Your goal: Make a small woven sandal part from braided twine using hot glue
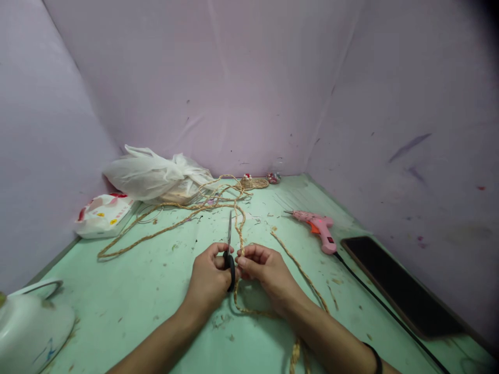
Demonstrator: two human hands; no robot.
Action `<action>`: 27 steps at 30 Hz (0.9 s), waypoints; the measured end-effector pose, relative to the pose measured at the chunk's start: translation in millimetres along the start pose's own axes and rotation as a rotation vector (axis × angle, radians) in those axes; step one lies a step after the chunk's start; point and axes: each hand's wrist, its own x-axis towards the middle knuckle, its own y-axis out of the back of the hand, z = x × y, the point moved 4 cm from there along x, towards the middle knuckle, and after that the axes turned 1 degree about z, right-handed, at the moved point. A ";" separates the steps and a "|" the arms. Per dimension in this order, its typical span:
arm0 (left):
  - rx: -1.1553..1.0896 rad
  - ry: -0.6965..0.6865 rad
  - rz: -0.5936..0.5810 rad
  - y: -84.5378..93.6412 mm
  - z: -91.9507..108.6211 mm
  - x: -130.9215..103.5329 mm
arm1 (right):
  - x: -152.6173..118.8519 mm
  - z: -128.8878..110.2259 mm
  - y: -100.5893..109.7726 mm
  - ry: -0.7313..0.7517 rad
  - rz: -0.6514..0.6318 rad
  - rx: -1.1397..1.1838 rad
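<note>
Near the middle of the green table, my left hand [210, 275] is closed around the black handles of a pair of scissors [231, 270], whose blades point away from me. Right beside it, my right hand [268, 267] pinches a braided straw rope [240, 228] between thumb and fingers. From there the rope runs back to a loose tangle at the far side, and its other part curves down under my right wrist. A further length of rope [300, 267] lies to the right of my right hand.
A pink glue gun [322, 228] with a black cord lies on the right, beside a dark phone [401, 285]. At the back left sit a white plastic bag [156, 174] and a tissue pack [105, 214]. A white pot-like vessel [35, 332] stands front left. Walls enclose the table [156, 296].
</note>
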 end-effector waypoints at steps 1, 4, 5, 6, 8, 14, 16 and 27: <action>0.006 0.008 -0.004 -0.2 -1.5 -0.6 | 0.1 0.0 0.6 0.000 0.004 0.016; 0.024 0.021 -0.021 -1.2 -5.8 -1.9 | 1.1 0.1 3.1 -0.011 0.025 0.063; 0.028 0.025 -0.028 -1.8 -7.5 -2.3 | 1.7 -0.4 3.8 -0.013 0.033 0.078; 0.031 0.031 -0.035 -2.6 -9.4 -2.6 | 2.3 -1.4 4.6 -0.014 0.041 0.095; 0.034 0.045 -0.049 -4.5 -13.8 -3.6 | 3.4 -4.5 6.2 -0.011 0.065 0.129; 0.008 0.082 -0.099 -13.3 -30.2 -9.0 | 5.3 -14.4 13.0 -0.013 0.168 0.167; -0.012 0.087 -0.123 -16.7 -35.8 -11.0 | 5.9 -16.6 15.3 -0.006 0.192 0.173; -0.020 0.127 -0.185 -20.8 -50.8 -14.2 | 5.6 -20.2 14.4 0.038 0.155 0.136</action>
